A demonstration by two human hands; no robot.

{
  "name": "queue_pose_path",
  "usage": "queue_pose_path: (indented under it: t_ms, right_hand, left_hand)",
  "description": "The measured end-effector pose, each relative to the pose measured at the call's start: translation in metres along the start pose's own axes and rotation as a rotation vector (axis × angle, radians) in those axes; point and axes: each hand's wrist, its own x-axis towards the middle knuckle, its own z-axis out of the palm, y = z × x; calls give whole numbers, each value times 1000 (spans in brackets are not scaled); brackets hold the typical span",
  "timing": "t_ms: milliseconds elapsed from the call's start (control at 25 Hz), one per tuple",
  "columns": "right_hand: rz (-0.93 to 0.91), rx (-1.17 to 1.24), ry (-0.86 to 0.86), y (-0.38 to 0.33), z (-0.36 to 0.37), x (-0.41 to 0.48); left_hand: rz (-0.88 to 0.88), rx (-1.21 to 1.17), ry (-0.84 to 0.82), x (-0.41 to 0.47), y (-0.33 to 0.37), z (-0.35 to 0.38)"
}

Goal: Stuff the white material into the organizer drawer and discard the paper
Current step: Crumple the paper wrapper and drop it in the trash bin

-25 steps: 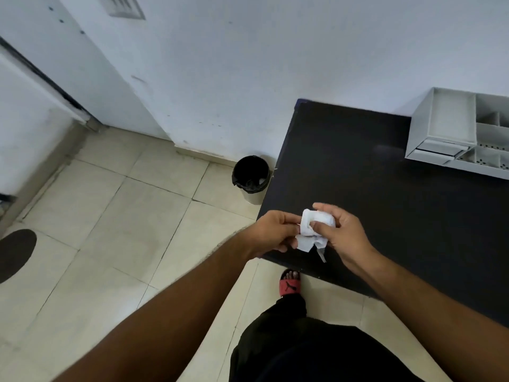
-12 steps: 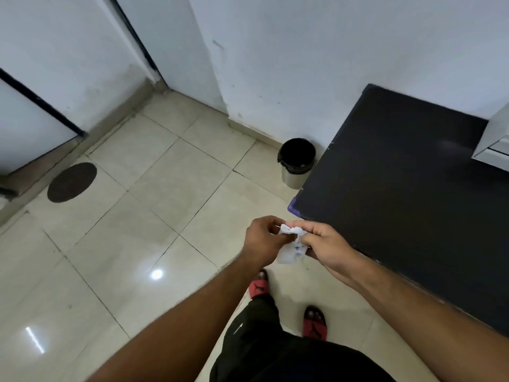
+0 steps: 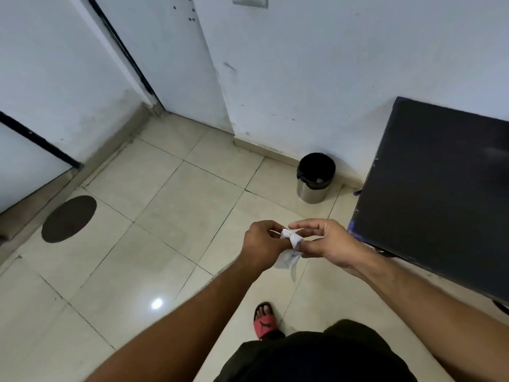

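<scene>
While both hands (image 3: 296, 242) pinch crumpled paper (image 3: 289, 250) (partly hidden), bin (image 3: 315, 177) beyond.

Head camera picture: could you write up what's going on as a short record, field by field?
Setting: tiled floor beside a black table
Left hand: pinching the white paper
Right hand: pinching the same paper from the other side
Paper: crumpled, held in the air between both hands, a strip hanging down
Bin: metal with a black liner, open, standing by the wall
Organizer drawer: not in view
</scene>
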Motion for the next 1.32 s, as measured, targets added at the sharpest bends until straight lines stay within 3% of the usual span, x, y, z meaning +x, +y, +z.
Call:
queue_pose_path:
  t_ms: [160, 320, 400, 560, 760, 960, 1080, 1160, 1320]
  right_hand:
    - [-18, -237, 35, -7, 30, 27]
    - [-40, -373, 220, -4, 30, 58]
    - [-58, -363, 351, -11, 25, 75]
    - [-5, -179, 523, -32, -7, 130]
    - [143, 25, 643, -62, -83, 201]
    - [150, -95, 606, -90, -152, 277]
    - [160, -191, 570, -84, -181, 329]
    - [205, -228, 553, -62, -200, 374]
    - [305, -280, 609, 8, -225, 461]
  left_hand:
    - [-114, 37, -207, 38, 8, -43]
    - [-207, 0, -424, 81, 26, -58]
    - [-200, -16, -408, 102, 43, -57]
    - [-144, -40, -201, 168, 86, -49]
    - [-85, 221, -218, 245, 125, -38]
    - [36, 444, -260, 324, 167, -10]
    - [224, 694, -311, 370, 174, 6]
    - [340, 861, -364, 417, 171, 25]
    - [400, 900, -411, 518, 137, 60]
